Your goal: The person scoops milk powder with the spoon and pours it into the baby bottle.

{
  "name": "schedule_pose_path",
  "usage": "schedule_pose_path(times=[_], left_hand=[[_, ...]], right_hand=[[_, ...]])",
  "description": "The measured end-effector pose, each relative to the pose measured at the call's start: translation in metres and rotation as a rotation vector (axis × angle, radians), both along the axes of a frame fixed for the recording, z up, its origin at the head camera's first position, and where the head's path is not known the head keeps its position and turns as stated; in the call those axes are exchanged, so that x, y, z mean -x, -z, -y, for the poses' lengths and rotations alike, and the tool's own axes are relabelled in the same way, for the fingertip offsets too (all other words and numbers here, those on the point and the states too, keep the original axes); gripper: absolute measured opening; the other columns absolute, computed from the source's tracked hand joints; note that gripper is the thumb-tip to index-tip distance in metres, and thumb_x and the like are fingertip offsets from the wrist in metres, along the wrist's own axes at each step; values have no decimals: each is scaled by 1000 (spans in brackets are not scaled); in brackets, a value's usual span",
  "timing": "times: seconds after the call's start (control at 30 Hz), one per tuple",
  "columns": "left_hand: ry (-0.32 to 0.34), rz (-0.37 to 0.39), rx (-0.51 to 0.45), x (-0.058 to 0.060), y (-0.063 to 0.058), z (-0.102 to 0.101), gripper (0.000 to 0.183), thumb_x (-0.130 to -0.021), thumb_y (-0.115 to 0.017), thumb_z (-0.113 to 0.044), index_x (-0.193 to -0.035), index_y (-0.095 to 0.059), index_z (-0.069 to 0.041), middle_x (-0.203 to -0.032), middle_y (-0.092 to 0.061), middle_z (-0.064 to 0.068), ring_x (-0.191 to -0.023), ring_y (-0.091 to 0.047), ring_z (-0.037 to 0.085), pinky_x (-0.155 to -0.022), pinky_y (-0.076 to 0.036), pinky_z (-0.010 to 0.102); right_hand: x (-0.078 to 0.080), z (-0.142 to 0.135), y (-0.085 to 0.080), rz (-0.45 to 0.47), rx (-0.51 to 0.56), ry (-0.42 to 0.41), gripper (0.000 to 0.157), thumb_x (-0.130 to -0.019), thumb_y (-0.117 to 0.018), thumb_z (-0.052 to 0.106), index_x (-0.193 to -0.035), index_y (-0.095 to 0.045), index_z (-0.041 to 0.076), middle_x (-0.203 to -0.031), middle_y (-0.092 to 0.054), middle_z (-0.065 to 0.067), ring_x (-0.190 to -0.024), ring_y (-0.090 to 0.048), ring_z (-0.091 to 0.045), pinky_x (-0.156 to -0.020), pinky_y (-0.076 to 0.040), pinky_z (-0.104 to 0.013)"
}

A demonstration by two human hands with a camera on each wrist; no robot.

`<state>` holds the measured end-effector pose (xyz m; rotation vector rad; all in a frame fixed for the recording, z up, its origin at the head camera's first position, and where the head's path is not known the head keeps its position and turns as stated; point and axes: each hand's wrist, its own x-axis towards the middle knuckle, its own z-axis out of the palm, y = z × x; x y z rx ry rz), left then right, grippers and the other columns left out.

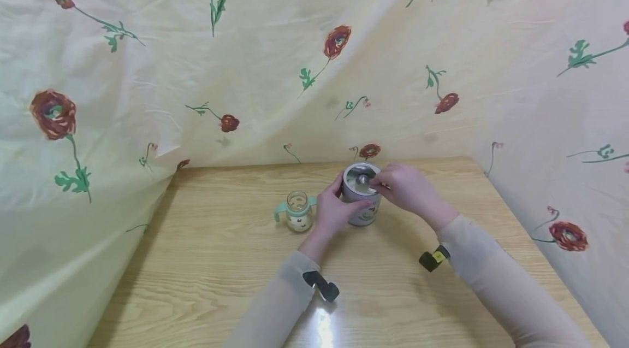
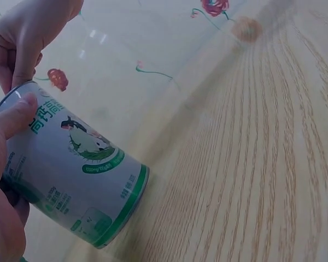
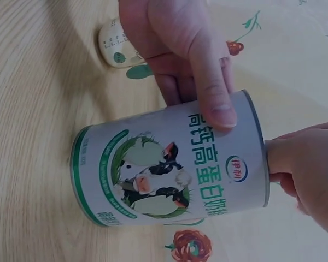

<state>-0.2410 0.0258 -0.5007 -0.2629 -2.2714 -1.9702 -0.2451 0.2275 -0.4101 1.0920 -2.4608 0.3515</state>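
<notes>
A white and green milk powder can (image 1: pixel 362 217) with a cow picture stands upright and open-topped on the table. My left hand (image 1: pixel 335 211) grips it from the left, with the thumb (image 3: pixel 221 112) across its front near the rim. At the can's mouth, my right hand (image 1: pixel 405 188) pinches a metal spoon (image 1: pixel 362 179), whose round bowl shows inside the can; the handle is mostly hidden by the fingers. Left of my left hand is a clear baby bottle (image 1: pixel 298 222) with teal handles and no lid on, pale contents in its lower part.
The light wooden table (image 1: pixel 221 260) reaches to a flowered cloth (image 1: pixel 265 64) hanging behind it and along both sides. The can and the bottle stand near the back edge. A black wrist camera (image 1: pixel 321 285) sits on the left sleeve.
</notes>
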Motion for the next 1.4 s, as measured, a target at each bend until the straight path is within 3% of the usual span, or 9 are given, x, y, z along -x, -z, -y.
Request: schedule_pose_path(times=[0.27,0.67,1.03,1.4], left_hand=[[6,-23,-23,0,2,-1,104,-72,-102,-23,-160,-49,-7,-157,-56,6,-142,-56,23,-116,-47,34],[12,-18,4,1,-1,1,103,-75,-101,-28,-161,-47,-5,-160,-53,9,-145,-53,24,-116,-46,32],[14,-23,11,1,1,2,103,-75,-101,-29,-161,-48,-8,-158,-54,9,-144,-53,25,-116,-47,35],[17,3,8,0,2,0,104,-75,-101,-28,-161,-47,-9,-159,-54,7,-144,-53,24,-116,-47,36]], right_hand=[[0,6,-9,143,4,56,7,-88,-87,4,-93,-84,4,-85,-79,-4,-70,-72,-16,-64,-64,-38],[2,10,-15,271,23,121,3,-92,-85,10,-91,-84,7,-82,-78,2,-66,-64,-6,-63,-60,-35],[-1,17,-17,383,89,161,5,-93,-83,13,-89,-83,12,-78,-75,7,-62,-60,-7,-58,-54,-31],[1,15,-13,611,237,254,11,-95,-82,19,-88,-82,11,-80,-76,3,-69,-63,-15,-64,-54,-33]])
